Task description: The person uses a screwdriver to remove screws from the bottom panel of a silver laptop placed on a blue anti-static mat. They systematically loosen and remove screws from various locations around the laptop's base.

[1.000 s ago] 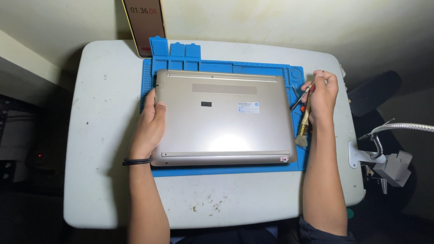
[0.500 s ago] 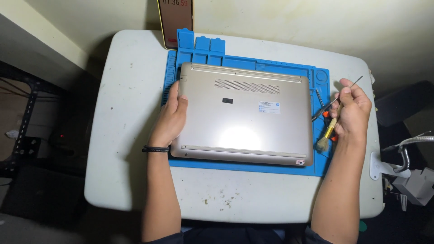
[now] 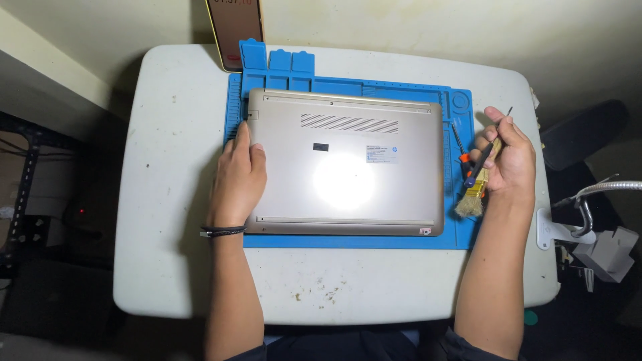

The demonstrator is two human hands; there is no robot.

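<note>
While the head camera looks straight down, the left hand (image 3: 239, 175) lies flat and released, palm down, on the left edge of a gold laptop (image 3: 344, 162); its fingers point away from the person and rest partly on the metal, partly on the mat beneath; a dark band (image 3: 223, 231) circles the wrist just behind it. The laptop lies closed and bottom side up, extending to the right of this hand as far as the tools; a vent grille (image 3: 348, 123) runs along its far half, a small dark label and a pale sticker sit near its middle, and a bright glare spot lies beside the palm. Under the laptop a blue work mat (image 3: 348, 241) shows as a border on all sides; its raised compartments stand beyond the fingertips, next to an upright phone (image 3: 235, 27) at the far table edge.

The right hand (image 3: 509, 159) is clenched around a small brush (image 3: 476, 189), bristles pointing toward the person and just off the laptop's right edge; the same grip holds a thin dark tool whose tip projects beyond the fingers. A screwdriver (image 3: 460, 146) with an orange collar lies on the mat just left of this hand, touching or nearly touching the brush handle; which cannot be told. Both forearms rest over a white table (image 3: 167, 200); right of the right wrist a lamp clamp (image 3: 565, 230) grips the table edge.
</note>
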